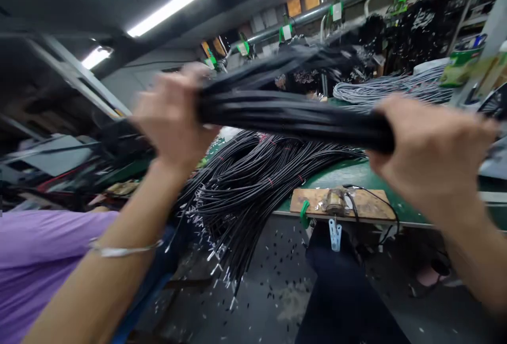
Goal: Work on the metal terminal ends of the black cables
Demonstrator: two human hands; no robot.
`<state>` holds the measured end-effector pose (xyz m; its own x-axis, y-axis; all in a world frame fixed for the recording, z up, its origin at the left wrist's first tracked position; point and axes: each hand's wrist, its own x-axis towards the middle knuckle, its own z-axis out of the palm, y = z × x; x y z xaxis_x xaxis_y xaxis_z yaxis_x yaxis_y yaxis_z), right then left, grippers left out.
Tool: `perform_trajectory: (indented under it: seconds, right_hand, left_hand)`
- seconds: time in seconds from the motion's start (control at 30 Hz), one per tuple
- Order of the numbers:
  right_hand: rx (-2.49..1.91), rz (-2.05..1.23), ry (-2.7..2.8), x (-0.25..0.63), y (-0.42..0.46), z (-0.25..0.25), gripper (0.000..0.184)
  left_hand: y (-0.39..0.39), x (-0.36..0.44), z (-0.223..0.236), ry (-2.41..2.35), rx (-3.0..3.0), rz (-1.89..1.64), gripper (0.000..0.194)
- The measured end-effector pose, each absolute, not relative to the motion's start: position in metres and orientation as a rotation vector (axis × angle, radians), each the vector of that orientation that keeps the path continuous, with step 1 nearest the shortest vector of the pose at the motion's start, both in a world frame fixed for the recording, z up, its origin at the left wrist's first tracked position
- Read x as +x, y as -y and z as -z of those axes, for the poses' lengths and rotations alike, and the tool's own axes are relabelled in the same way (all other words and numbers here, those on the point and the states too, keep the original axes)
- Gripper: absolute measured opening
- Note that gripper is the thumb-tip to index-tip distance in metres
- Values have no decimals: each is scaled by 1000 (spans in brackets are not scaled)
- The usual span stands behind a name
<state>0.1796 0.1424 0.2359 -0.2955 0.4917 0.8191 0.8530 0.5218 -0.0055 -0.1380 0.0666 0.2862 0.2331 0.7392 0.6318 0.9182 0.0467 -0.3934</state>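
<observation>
My left hand (172,114) is wrapped round one part of a bundle of black cables (293,114), and my right hand (431,143) grips the same bundle farther right. The bundle is raised in front of me, nearly level, and both hands are blurred by motion. From my left hand, loose strands fan up to the right, with blurred ends. Below the bundle, a big pile of black cables (253,180) with thin red ties lies on the green table (336,175). Its pale-tipped ends hang over the front edge.
A wooden board (372,204) with a small motor-like device (335,201) sits at the table edge, with a light blue clothes peg (335,234) below. Grey cables (396,87) lie at the back right. Purple clothing (51,265) shows at left. Small scraps litter the floor (273,280).
</observation>
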Motion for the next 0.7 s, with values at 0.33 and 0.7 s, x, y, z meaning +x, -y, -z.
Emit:
perform_trajectory:
  seconds: [0.33, 0.7]
  right_hand:
    - [-1031, 142, 2407, 111, -27, -67, 40]
    - [-903, -923, 2521, 172, -25, -35, 52]
  left_hand:
    - [-56, -51, -147, 1271, -2935, -34, 56]
    - [-41, -63, -91, 1549, -2866, -121, 18]
